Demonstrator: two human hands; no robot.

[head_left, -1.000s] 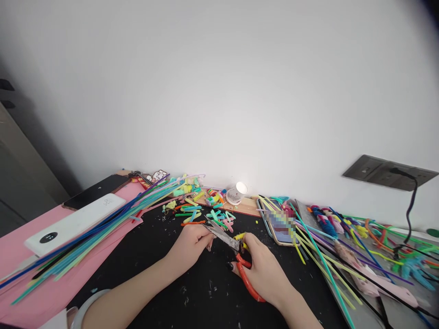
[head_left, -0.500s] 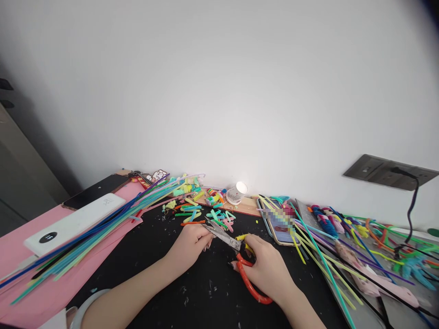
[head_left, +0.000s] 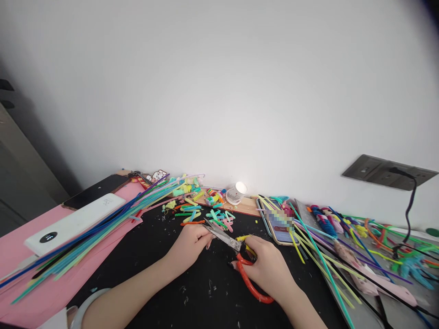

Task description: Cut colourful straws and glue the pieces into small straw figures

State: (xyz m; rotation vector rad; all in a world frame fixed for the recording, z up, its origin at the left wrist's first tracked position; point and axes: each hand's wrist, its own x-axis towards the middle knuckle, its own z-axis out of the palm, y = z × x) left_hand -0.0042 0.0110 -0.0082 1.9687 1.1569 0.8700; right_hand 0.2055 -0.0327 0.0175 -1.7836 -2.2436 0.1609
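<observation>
My right hand (head_left: 269, 260) is closed around the scissors (head_left: 252, 285), which have long red handles. Their metal blades point up and left, and the tips reach my left hand. Something yellow (head_left: 243, 238) shows by the right fingers; whether it belongs to the scissors I cannot tell. My left hand (head_left: 190, 242) is closed in a pinch at the blade tips, and what it holds is hidden. Just beyond the blades lie short cut pieces of pipe cleaner (head_left: 222, 220) in green, blue and pink, with an orange piece (head_left: 192, 223) near the left knuckles.
Long pipe cleaners (head_left: 113, 228) lie across a white power bank (head_left: 78, 219) on the left. A paper cup (head_left: 236, 193) stands by the wall. On the right are a phone (head_left: 283, 230), more pipe cleaners (head_left: 318, 246), a pink tool with a cord (head_left: 370, 278) and a wall socket (head_left: 373, 170).
Hardly anything differs. Both hands and the scissors stay in nearly the same place, with only a tiny shift of the blades.
</observation>
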